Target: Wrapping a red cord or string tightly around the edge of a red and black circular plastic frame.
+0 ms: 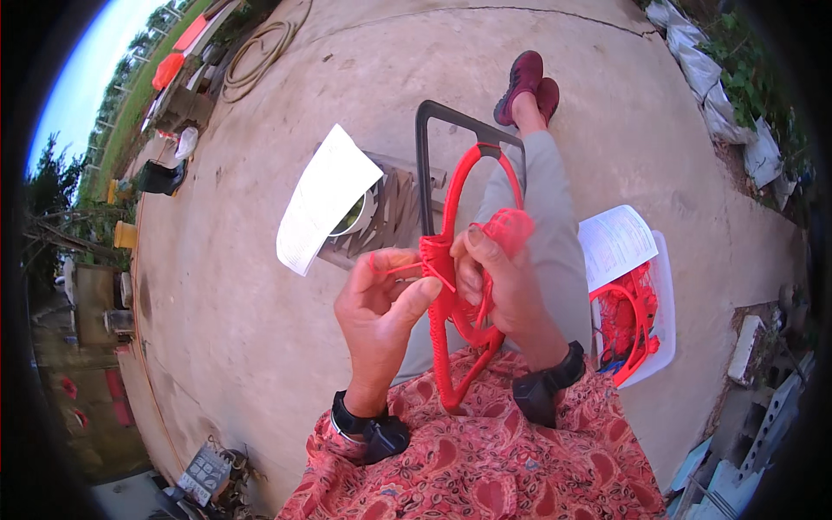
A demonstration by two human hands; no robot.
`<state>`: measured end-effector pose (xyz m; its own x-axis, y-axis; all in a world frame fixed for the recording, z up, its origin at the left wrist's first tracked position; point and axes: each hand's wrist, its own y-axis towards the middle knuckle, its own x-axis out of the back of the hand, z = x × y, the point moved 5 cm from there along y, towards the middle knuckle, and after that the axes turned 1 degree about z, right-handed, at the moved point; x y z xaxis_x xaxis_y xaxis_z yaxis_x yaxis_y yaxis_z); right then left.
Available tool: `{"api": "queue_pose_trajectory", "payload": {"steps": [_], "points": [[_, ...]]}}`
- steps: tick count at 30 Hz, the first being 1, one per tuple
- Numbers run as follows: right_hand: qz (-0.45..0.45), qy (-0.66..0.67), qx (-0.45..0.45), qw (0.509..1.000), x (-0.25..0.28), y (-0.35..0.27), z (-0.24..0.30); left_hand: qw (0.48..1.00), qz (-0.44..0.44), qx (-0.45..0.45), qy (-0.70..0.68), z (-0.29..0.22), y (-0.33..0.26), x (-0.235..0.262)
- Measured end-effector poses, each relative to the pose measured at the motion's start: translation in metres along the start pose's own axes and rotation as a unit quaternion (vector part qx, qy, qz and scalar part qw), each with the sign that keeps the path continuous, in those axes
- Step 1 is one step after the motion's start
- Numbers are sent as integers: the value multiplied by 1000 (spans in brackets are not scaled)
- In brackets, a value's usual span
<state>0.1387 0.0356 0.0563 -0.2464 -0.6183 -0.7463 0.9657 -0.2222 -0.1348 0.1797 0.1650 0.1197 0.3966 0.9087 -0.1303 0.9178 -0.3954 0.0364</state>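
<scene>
In front of my lap stands a dark bar frame joined to a red oval ring. Red cord is wound tightly round their side, between my two hands. My left hand pinches a strand of this red cord between thumb and fingers, drawn out to the left of the winding. Closed beside the ring, my right hand holds a loose bundle of red cord, partly blurred. Its curled fingers hide part of the ring. The wound lower part of the ring reaches down to my patterned shirt.
A white clear-sided bin at my right contains red netting and red rings, with a printed sheet over it. Left of my legs, another sheet partly covers a white round container on a slatted stand. A coiled hose lies far left.
</scene>
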Motion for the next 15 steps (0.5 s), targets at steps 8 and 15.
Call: {"api": "queue_pose_trajectory", "payload": {"steps": [8, 15], "points": [[-21, -15, -15, 1000, 10, 1, -10, 985, -75, -32, 152, -1, 2, 1], [6, -91, -51, 995, 1, 5, -10, 982, -94, -39, 162, 5, 1, 6]]}}
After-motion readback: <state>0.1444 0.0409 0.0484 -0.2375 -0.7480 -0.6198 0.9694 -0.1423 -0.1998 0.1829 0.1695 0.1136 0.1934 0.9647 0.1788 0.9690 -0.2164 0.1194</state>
